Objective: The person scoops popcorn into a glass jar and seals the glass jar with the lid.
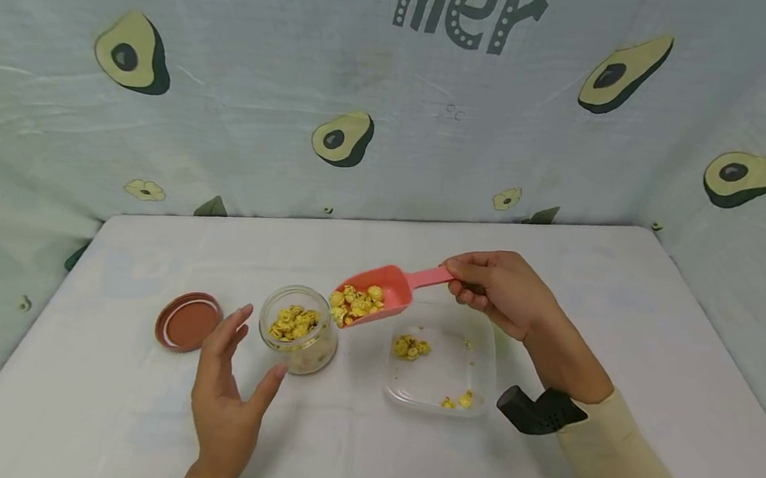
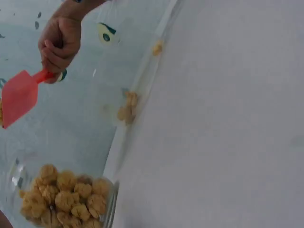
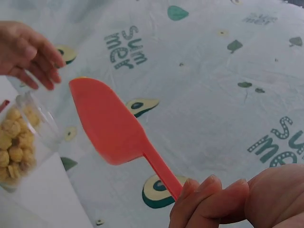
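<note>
My right hand (image 1: 501, 290) grips the handle of a pink-red scoop (image 1: 395, 281). Yellow popcorn (image 1: 356, 304) fills the scoop, whose tip hangs near the right rim of a glass jar (image 1: 313, 353). Inside the jar lies more popcorn (image 2: 66, 197), seen through the glass in the left wrist view. To the front left of the jar, my left hand (image 1: 229, 403) is held with fingers and thumb spread, apart from the jar and holding nothing. The right wrist view shows the scoop's underside and the left hand (image 3: 28, 52) beyond it.
A clear plastic container (image 1: 438, 403) with a few popcorn pieces stands right of the jar, below the scoop. A brown round lid (image 1: 189, 322) lies to the left. The white-covered table (image 1: 344, 455) meets an avocado-print cloth (image 1: 240, 120) at the back.
</note>
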Demonstrator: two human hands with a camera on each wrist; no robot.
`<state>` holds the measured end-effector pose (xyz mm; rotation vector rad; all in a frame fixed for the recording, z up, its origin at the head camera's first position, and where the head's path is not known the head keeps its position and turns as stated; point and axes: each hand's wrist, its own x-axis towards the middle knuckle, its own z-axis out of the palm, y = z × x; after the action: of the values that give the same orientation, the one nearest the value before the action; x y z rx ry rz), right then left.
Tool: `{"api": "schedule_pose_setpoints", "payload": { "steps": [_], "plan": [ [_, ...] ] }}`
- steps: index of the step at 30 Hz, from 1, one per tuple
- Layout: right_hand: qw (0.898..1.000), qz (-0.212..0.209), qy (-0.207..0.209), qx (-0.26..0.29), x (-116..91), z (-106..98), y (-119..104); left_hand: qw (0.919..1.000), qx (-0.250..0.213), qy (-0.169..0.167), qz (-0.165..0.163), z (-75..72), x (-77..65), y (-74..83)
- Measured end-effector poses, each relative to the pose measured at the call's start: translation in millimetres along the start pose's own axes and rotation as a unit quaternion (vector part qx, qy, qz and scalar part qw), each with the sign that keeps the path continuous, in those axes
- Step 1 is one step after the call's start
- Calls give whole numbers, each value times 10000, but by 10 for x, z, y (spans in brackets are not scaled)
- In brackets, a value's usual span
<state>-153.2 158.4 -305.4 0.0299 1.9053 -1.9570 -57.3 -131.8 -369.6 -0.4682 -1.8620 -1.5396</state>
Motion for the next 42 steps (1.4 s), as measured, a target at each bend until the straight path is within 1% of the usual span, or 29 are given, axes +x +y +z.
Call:
{"api": "schedule_pose_setpoints", "payload": {
  "steps": [2, 3, 5, 7, 9, 10, 16, 19, 22, 26, 29, 32, 34, 36, 42],
  "plan": [
    [10000, -15, 2, -8, 44, 62, -37, 9971, 467, -242, -554, -18, 13, -62],
    [10000, -5, 11, -7, 66, 93, -53, 9938, 623, -382, -834, -19, 8, -94],
    [10000, -3, 30, -44, 109, 154, -84, 9861, 809, -558, -1342, -9, -20, -159],
    [9999, -11, 37, -136, 153, 209, -111, 9799, 840, -627, -1698, 5, -54, -219],
    [9997, -23, 83, -248, 194, 254, -138, 9768, 866, -666, -1844, 18, -82, -265],
    [9994, -37, 112, -311, 212, 273, -151, 9762, 866, -665, -1872, 24, -90, -285],
    [9976, 5, 286, -629, 287, 334, -229, 9812, 752, -613, -1666, 40, -103, -348],
    [9966, 45, 320, -755, 316, 371, -258, 9813, 788, -601, -1652, 38, -112, -359],
    [9939, 91, 406, -1016, 346, 431, -289, 9814, 799, -601, -1638, 30, -124, -369],
    [9879, 103, 508, -1459, 369, 533, -344, 9821, 783, -583, -1612, 16, -129, -373],
    [9848, 27, 514, -1662, 371, 598, -400, 9824, 746, -560, -1619, 6, -125, -371],
    [9814, -161, 509, -1841, 358, 643, -456, 9824, 710, -550, -1640, 5, -122, -376],
    [9772, -331, 531, -2029, 342, 671, -490, 9823, 693, -547, -1654, 8, -122, -384],
    [9707, -519, 576, -2274, 321, 703, -524, 9823, 692, -548, -1653, 9, -123, -393],
    [9447, -1043, 662, -3039, 240, 826, -635, 9824, 693, -536, -1651, 11, -126, -402]
  ]
}}
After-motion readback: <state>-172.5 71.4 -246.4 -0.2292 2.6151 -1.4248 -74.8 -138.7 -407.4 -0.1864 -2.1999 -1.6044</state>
